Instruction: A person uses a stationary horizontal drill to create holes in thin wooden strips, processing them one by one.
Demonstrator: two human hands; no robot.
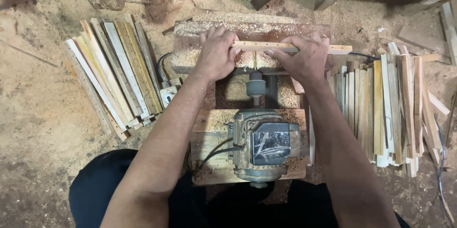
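A thin wooden slat (285, 47) with a row of small holes along its face is held crosswise over a sawdust-covered wooden block (252, 35). It is gripped by both hands. The left hand (216, 54) is closed over the slat's left end, its fingers curled on top and pressed together. The right hand (304, 59) is clamped on the slat further right, fingers wrapped over the upper edge, and the slat's right end is left sticking out past it.

Just below the hands, an electric motor (259, 144) is seen mounted on a wooden base (209, 123), with its shaft and chuck (255, 87) pointed up towards the slat. Whether a bit is touching the wood cannot be told, as that spot is hidden between the hands.

2 piles of slats are laid on the sawdust-strewn floor (33, 114): 1 stack on the left (112, 73), fanned at an angle, and 1 stack on the right (390, 104), stood more upright and looser. A white socket (167, 95) with a dark cable is placed between the left stack and the motor.
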